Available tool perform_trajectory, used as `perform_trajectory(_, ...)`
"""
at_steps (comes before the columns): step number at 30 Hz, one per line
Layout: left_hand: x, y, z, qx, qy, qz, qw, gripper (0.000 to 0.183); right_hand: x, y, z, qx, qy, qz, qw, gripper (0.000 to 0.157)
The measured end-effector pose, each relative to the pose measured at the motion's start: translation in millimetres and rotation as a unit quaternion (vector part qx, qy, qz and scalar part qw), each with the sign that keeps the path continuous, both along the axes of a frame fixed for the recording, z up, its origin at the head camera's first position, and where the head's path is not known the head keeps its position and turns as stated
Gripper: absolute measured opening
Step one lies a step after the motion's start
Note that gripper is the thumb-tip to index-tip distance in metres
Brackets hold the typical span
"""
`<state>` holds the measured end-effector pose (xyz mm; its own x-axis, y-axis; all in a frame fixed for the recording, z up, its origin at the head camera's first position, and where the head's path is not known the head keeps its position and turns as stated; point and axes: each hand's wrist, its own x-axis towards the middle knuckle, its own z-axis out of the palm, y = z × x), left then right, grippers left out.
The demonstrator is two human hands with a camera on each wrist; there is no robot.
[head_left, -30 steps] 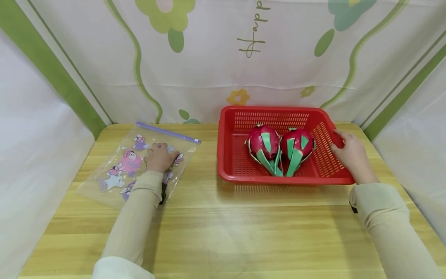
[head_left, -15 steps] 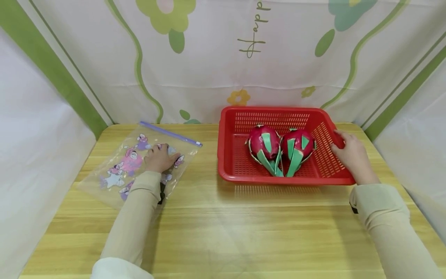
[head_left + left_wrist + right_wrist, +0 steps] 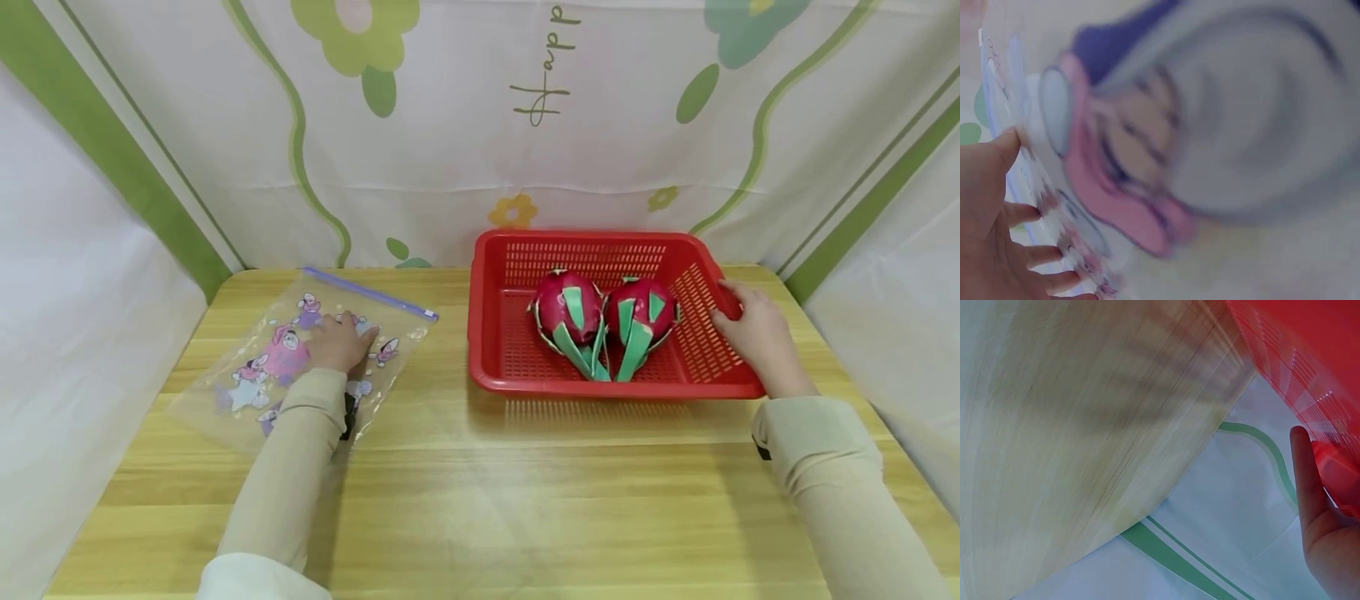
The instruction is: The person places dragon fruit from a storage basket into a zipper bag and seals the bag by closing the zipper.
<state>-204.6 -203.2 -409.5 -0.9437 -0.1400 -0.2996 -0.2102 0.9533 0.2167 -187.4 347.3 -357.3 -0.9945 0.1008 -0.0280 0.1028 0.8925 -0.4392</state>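
Observation:
On the left of the table lies a clear zip bag (image 3: 258, 367) with a purple slider strip and pink and purple cartoon prints. My left hand (image 3: 337, 343) rests on the bag; in the left wrist view its spread fingers (image 3: 1047, 255) touch the plastic with their tips. To the right stands a red slotted plastic basket (image 3: 491, 379). Two dragon fruits, a left one (image 3: 567, 304) and a right one (image 3: 640, 308), lie in it side by side, with green scales. My right hand (image 3: 761, 342) grips the basket's right rim, thumb on the inner side, and other fingers partly hidden.
A wooden table (image 3: 525, 500) bears everything. Behind it hangs a white cloth (image 3: 435, 150) with flower prints, and white cloth also closes off both sides. The basket stands near the table's back edge.
The zip bag has slid slightly to the right and toward me. My left hand has shifted a little to the left on it. Basket, dragon fruits and right hand stay put.

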Motion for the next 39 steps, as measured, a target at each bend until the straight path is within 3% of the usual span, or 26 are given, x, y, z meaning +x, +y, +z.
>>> perform_trajectory(7, -0.9, -8, -1.7, 0.035, 0.007, -0.02, 0.9992, 0.073, 0.5, -1, 1.5, -0.003, 0.001, 0.002, 1.0, 0.059)
perform_trajectory(13, -2.0, -14, 5.8, 0.076, -0.01, -0.045, 0.996, 0.071, 0.8, -1, 1.3, -0.002, -0.002, 0.0, 1.0, 0.059)
perform_trajectory(17, -1.7, -16, 10.1, 0.102, 0.012, -0.009, 0.9947, 0.07, 0.2, -1, 2.1, -0.003, -0.003, 0.002, 1.0, 0.059)
perform_trajectory(21, -2.5, -17, 5.7, 0.092, 0.052, 0.043, 0.9935, 0.065, -1.8, 0, 2.1, -0.003, -0.002, 0.007, 1.0, 0.06)
perform_trajectory(25, -4.9, -17, -2.4, 0.088, 0.06, 0.057, 0.9926, 0.066, -3.2, 0, 0.5, -0.002, 0.0, 0.008, 1.0, 0.06)
perform_trajectory(32, -2.3, -14, -7.4, 0.07, 0.016, 0.033, 0.9969, 0.07, -2.3, -1, 0.7, -0.007, -0.003, 0.006, 1.0, 0.06)
perform_trajectory(39, -2.2, -22, -8.8, 0.076, 0.016, -0.013, 0.9969, 0.07, -1.3, 0, 0.4, -0.003, -0.008, 0.001, 1.0, 0.06)
